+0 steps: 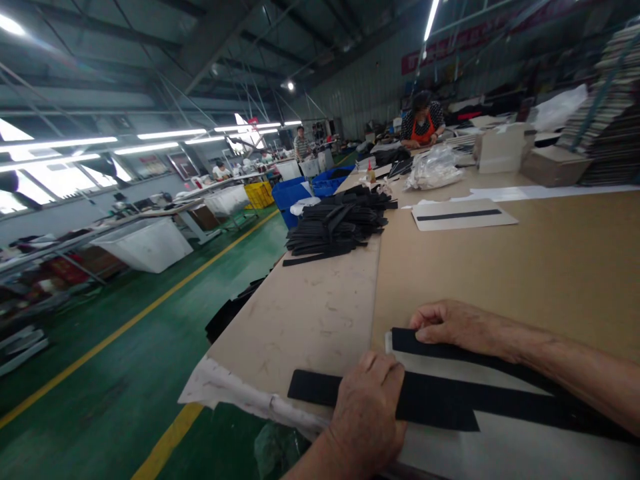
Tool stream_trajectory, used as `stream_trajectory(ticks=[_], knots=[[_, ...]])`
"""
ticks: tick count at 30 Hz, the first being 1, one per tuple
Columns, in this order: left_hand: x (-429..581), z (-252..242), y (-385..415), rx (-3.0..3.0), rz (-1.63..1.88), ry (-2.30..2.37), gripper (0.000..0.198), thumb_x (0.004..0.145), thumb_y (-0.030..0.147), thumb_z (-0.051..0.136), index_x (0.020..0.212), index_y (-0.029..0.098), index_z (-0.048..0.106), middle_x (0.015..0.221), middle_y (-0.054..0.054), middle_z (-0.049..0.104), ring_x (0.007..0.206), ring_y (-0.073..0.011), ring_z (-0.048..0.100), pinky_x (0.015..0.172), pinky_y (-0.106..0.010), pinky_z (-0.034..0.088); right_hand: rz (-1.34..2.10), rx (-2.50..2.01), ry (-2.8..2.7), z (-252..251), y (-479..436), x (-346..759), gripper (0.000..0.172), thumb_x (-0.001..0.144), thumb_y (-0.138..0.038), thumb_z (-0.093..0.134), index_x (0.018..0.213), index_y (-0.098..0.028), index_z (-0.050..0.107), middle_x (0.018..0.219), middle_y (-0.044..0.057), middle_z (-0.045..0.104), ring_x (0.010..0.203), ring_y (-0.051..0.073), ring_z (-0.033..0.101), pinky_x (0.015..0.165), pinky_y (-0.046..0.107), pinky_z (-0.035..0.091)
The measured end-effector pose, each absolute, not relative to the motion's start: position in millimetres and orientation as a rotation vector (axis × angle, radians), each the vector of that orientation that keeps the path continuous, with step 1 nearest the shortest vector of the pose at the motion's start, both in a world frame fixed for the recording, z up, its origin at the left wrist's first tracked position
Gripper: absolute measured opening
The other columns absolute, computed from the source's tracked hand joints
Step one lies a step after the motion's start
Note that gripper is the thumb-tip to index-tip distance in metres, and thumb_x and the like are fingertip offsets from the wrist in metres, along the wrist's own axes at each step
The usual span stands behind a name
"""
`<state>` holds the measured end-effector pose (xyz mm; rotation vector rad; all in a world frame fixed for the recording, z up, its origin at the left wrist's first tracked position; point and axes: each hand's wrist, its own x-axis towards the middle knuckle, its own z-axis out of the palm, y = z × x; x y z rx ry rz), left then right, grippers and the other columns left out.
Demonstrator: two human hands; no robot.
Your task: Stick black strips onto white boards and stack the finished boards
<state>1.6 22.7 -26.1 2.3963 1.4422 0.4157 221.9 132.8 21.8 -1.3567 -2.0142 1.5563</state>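
Observation:
My left hand (369,412) lies over a wide black strip (435,400) at the near edge of the long table (525,273), fingers curled down on it. My right hand (457,327) rests, fingers bent, on the end of a narrower black strip (465,357) that runs to the right under my forearm. Both strips lie on a white sheet (500,447).
A pile of black strips (337,227) sits farther along the table's left edge. A white card with one black strip (460,215), plastic bags (434,168) and boxes (550,163) lie beyond. A person in an orange apron (423,123) works at the far end. Green floor and bins to the left.

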Motion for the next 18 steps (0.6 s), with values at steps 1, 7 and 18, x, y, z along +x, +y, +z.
stream_trajectory(ticks=[1,7,18], knots=[[1,-27,23,2.402,0.425,1.440,0.055,0.072,0.017,0.057,0.126,0.014,0.064,0.135,-0.013,0.062,0.119,-0.0316,0.053,0.111,-0.046,0.047,1.551,-1.355,-2.034,19,134,220,0.025,0.072,-0.042,0.068,0.086,-0.021,0.069,0.078,0.000,0.070,0.069,0.015,0.058,0.065,0.029,0.044],[1,-31,23,2.490,0.530,1.401,0.051,0.072,0.019,0.059,0.122,0.011,0.065,0.124,-0.014,0.066,0.110,-0.0315,0.056,0.101,-0.048,0.055,1.429,-1.342,-2.207,-1,147,214,0.024,0.073,-0.037,0.064,0.088,-0.020,0.072,0.080,0.002,0.072,0.074,0.017,0.061,0.068,0.029,0.045],[2,-29,22,2.477,0.427,1.485,0.049,0.078,0.023,0.062,0.126,0.013,0.064,0.133,-0.014,0.062,0.115,-0.0325,0.056,0.103,-0.050,0.054,1.307,-1.389,-2.307,-1,146,211,0.018,0.077,-0.028,0.062,0.090,-0.019,0.071,0.082,0.003,0.072,0.076,0.019,0.063,0.068,0.030,0.045]])
